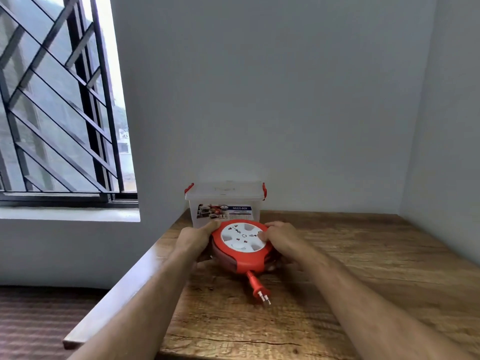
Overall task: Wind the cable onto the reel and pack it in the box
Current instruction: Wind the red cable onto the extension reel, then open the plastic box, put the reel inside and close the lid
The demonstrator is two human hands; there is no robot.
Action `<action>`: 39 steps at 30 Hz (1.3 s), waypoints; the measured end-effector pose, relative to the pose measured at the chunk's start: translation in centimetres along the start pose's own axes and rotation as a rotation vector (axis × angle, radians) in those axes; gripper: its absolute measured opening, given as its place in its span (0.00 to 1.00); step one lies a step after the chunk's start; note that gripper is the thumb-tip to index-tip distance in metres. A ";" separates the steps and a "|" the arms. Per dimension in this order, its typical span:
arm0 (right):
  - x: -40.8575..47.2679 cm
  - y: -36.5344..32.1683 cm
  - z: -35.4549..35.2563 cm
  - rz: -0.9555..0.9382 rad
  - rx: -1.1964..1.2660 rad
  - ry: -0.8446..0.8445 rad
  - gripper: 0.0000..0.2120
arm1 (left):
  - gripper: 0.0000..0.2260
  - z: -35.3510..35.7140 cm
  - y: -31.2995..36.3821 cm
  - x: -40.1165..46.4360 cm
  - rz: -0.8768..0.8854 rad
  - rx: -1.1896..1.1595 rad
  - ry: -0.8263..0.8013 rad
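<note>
Head view: a red cable reel (242, 246) with a white socket face lies flat on the wooden surface (363, 268), near its far left corner; the left hand (196, 237) wraps the reel's left rim, its grip closed on the reel; the right hand (281, 236) rests on the right rim, fingers (262, 235) curled over the white face, likewise gripping the reel; a short red cable (250, 278) leaves the near rim and ends in a plug (261, 294) lying on the surface; a clear lidded box (225, 203) with red latches stands just behind the reel, against the wall.
</note>
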State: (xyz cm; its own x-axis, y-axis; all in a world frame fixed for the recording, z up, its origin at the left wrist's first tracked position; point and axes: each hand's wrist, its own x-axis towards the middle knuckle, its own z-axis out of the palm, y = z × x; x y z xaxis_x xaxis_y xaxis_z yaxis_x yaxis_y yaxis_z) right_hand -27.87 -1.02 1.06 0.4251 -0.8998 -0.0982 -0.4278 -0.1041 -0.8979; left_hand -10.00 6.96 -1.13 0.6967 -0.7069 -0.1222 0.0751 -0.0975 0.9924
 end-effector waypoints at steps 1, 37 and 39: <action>0.2 0.2 0.1 0.021 -0.023 -0.006 0.21 | 0.12 -0.1 -0.2 0.3 -0.011 0.060 -0.014; 16.4 -5.1 -1.2 -0.008 -0.012 0.432 0.10 | 0.15 -0.8 -1.9 7.9 0.264 0.447 0.231; 15.3 -4.4 -3.1 0.008 -0.027 0.441 0.10 | 0.15 -0.9 -1.8 7.8 0.266 0.449 0.230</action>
State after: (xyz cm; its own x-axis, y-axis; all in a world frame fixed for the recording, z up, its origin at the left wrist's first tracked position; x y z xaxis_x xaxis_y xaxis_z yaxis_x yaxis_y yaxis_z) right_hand -21.97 -15.69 4.79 0.0427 -0.9948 0.0928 -0.4526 -0.1021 -0.8859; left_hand -4.09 2.25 -3.90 0.7915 -0.5819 0.1868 -0.3992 -0.2608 0.8790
